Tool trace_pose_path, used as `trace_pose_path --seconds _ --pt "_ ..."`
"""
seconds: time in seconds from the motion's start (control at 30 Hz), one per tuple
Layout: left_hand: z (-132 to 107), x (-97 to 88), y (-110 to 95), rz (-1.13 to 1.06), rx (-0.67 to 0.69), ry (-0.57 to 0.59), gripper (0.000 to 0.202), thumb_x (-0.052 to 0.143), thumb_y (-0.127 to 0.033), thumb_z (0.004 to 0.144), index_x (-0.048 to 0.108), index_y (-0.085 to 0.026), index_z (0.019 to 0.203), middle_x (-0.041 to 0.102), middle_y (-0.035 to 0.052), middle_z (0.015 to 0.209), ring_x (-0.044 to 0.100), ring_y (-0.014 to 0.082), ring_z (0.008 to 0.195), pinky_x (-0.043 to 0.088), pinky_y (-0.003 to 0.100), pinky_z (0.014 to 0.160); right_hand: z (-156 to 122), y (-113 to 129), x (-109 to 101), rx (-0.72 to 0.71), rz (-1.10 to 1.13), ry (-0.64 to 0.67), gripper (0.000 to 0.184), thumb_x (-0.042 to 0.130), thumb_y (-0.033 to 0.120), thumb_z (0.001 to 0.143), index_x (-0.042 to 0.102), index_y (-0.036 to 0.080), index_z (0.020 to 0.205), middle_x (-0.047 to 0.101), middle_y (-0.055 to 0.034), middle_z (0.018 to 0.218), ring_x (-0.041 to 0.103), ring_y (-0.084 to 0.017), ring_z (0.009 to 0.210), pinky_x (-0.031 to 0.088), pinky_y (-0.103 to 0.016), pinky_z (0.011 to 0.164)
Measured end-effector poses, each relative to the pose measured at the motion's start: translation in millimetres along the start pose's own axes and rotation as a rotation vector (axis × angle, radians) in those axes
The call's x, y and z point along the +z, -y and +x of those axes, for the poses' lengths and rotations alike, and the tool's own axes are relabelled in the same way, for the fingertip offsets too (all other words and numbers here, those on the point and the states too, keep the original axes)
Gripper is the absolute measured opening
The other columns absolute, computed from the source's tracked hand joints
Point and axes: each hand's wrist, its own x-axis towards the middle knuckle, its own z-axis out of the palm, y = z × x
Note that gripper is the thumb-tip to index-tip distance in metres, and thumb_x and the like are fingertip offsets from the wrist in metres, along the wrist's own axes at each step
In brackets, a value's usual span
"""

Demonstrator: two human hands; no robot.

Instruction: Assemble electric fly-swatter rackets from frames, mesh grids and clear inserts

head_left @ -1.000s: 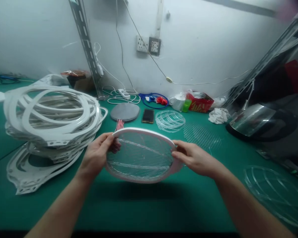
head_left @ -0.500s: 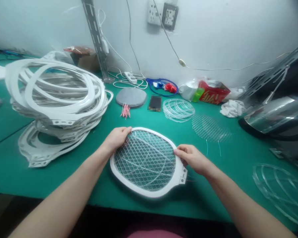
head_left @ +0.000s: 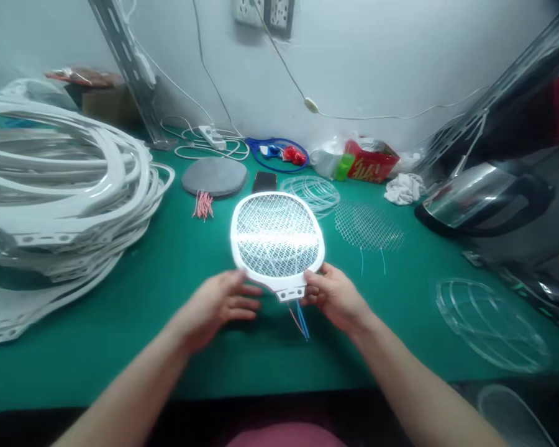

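Observation:
A white electric fly swatter head (head_left: 283, 283) with metal mesh is tilted up off the table, its mesh catching a bright band of light. Red and blue wires (head_left: 302, 323) hang from its neck. My right hand (head_left: 333, 295) grips the rim beside the neck, thumb on top. My left hand (head_left: 223, 304) is at the lower left rim with its fingers spread; whether the thumb touches the frame is hard to tell. Right of the swatter head lies a loose mesh sheet (head_left: 368, 226) with two thin blue wires.
White swatter frames (head_left: 135, 205) are piled at left. Behind are a grey oval pad (head_left: 214, 176), pink wires (head_left: 204, 205), a phone (head_left: 264, 181) and clear plastic ribbed grids (head_left: 323, 194). Another clear grid (head_left: 491, 323) lies at right, below a metal kettle (head_left: 477, 195).
The swatter head has turned so its neck faces me and has been lifted. My left hand has left the far rim and come down to the near left. The view has shifted right.

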Motion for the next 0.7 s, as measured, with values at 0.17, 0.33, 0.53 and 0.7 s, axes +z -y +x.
trace_pose_path --seconds 0.17,0.33,0.53,0.7 --pt "-9 41.9 30 -0.084 0.024 0.134 0.026 0.063 -0.031 0.075 0.06 -0.01 0.091 0.068 0.0092 0.076 0.062 0.0127 0.057 0.052 0.023 0.054 -1 -7 10 0.036 -0.011 -0.069 0.032 0.071 0.029 0.068 0.054 0.014 0.091 0.065 -0.0042 0.072 0.061 -0.013 0.055 0.05 -0.024 0.05" --pt "-1 44.8 27 -0.063 0.007 0.066 0.018 0.065 -0.025 0.07 0.061 -0.009 0.078 0.065 0.0053 0.06 0.059 0.0119 0.051 0.05 0.022 0.049 5 -15 7 0.027 -0.052 -0.102 0.029 0.071 0.028 0.065 0.055 0.013 0.084 0.064 -0.0044 0.063 0.059 -0.013 0.048 0.049 -0.022 0.042" --pt "-13 34.8 4 0.499 0.25 0.021 0.025 0.061 -0.039 0.072 0.06 -0.015 0.072 0.063 0.0024 0.06 0.058 0.0155 0.053 0.045 0.024 0.049 -2 -19 -1 0.179 -0.287 -0.022 0.034 0.057 0.049 0.077 0.053 0.015 0.079 0.062 -0.0051 0.061 0.058 -0.015 0.046 0.047 -0.026 0.041" --pt "-44 27.5 -25 1.059 0.383 0.156 0.021 0.05 -0.039 0.079 0.059 -0.024 0.068 0.061 -0.0007 0.059 0.052 0.0154 0.05 0.033 0.024 0.046 -27 37 -9 -0.865 -1.033 -0.379 0.026 0.059 0.044 0.078 0.063 0.021 0.087 0.064 -0.0107 0.096 0.059 -0.024 0.094 0.046 -0.041 0.083"
